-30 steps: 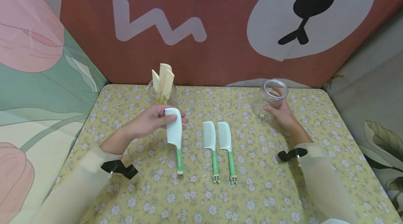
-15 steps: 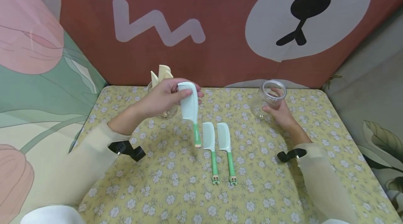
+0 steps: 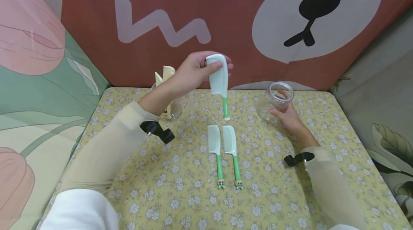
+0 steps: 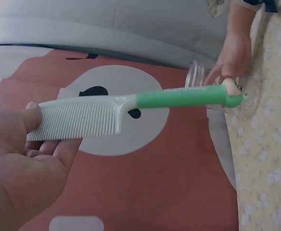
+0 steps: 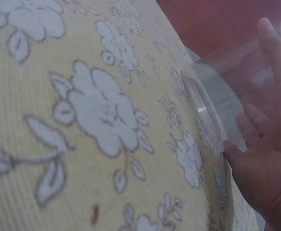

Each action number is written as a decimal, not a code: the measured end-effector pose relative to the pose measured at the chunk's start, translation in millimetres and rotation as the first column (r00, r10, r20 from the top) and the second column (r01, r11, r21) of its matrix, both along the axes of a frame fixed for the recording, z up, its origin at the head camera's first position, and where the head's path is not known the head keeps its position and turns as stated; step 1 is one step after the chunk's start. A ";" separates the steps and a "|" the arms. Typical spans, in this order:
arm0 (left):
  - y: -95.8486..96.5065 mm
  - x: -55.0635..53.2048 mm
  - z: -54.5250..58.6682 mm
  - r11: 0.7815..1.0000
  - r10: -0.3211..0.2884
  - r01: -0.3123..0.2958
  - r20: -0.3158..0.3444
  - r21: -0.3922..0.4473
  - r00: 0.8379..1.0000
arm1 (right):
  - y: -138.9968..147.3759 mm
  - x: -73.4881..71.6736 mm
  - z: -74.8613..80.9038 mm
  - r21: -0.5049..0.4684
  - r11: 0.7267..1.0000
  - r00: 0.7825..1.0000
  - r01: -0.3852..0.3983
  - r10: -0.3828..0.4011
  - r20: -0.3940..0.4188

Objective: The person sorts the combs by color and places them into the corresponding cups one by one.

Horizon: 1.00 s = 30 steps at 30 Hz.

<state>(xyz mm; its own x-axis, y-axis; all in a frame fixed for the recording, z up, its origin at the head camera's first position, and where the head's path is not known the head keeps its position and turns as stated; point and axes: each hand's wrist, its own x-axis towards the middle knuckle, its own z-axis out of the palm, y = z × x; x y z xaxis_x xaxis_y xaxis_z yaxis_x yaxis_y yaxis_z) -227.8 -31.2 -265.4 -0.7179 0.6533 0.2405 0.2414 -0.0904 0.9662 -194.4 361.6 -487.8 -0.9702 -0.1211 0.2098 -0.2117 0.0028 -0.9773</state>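
Observation:
My left hand (image 3: 195,70) pinches a pale mint comb (image 3: 219,79) by the far end of its toothed part, thumb on the near face. The comb's green handle (image 4: 184,97) points down, with a small cartoon head at its tip. It is held up above the back of the table. At the right, my right hand (image 3: 288,115) grips a clear jar (image 3: 269,104) from its right side; the jar is tilted slightly, and nothing shows inside it. Two matching combs, a left one (image 3: 214,140) and a right one (image 3: 229,140), lie side by side on the table.
A second clear jar (image 3: 176,111) at the back left holds several cream combs (image 3: 168,73), partly hidden behind my left forearm. The table (image 3: 258,201) wears a yellow floral cloth. A brown printed backdrop (image 3: 232,14) rises along its back edge.
My left hand has lifted the comb up from the left, carrying it right and toward the back. My right hand and its jar have stayed in place.

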 end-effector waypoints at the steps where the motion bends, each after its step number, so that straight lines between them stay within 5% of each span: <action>1: 4.9 -1.5 1.2 1.000 0.009 -0.009 -0.004 0.010 1.000 | 0.0 0.5 0.0 0.006 1.000 1.000 0.003 -0.003 0.001; 16: 72.3 -13.4 19.5 0.993 0.072 -0.062 -0.101 0.103 0.992 | 1.6 0.4 -0.4 0.014 1.000 1.000 0.003 -0.003 -0.002; 30: 124.5 -18.8 24.5 0.974 0.177 -0.171 -0.030 0.151 0.984 | 1.9 -2.6 0.0 0.014 1.000 1.000 -0.002 0.002 -0.007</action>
